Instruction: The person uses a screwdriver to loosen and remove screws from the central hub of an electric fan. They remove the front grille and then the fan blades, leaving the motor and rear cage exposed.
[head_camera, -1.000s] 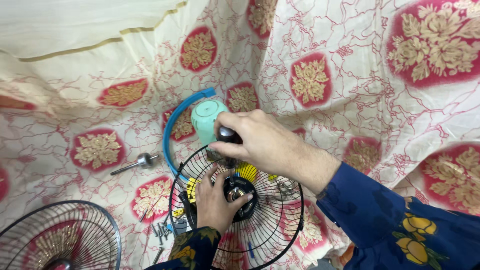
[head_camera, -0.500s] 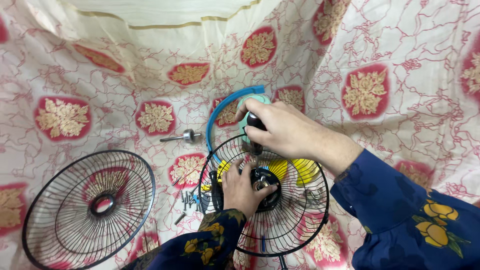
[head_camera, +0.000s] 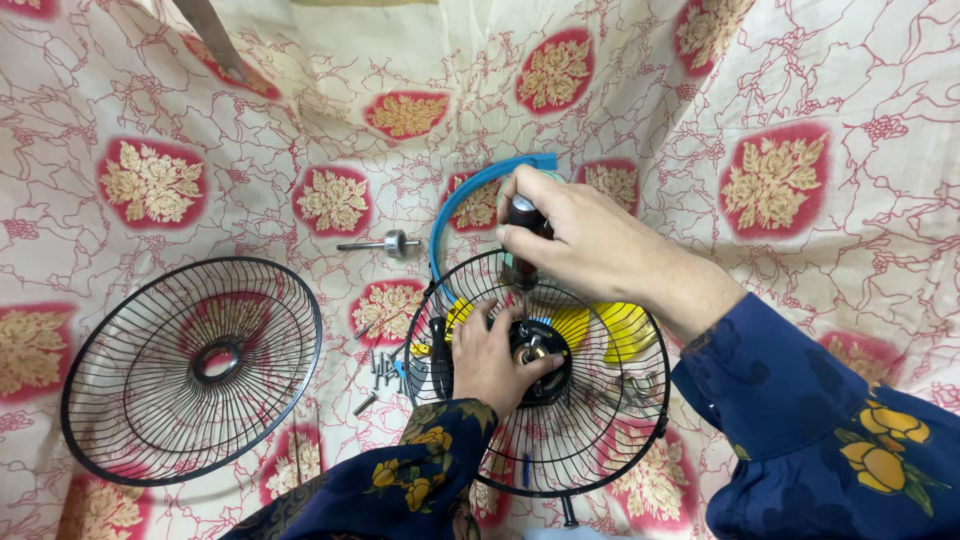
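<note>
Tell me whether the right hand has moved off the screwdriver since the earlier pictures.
No. The right hand still grips the screwdriver upright over the rear fan guard hub, as before; only the camera view shifted.

The light is bright, soft and even, with no single source in view. The patterned cloth (head_camera: 800, 90) reads clearly in red, cream and gold. Shadows are faint: a pale grey patch lies on the cloth just left of the left hand (head_camera: 490, 362), among the small screws (head_camera: 380, 375), and soft shading sits below the right hand (head_camera: 575, 245) over the wire fan guard (head_camera: 600, 440). A small glint shows on the metal hub beside the left fingers (head_camera: 530, 368) and another on the dark screwdriver handle (head_camera: 522, 225). Focus is sharp around both hands, and the loose grille (head_camera: 190, 370) far left of them is crisp too. The wide lens bends the cloth's pattern toward the corners, where detail softens slightly.
</note>
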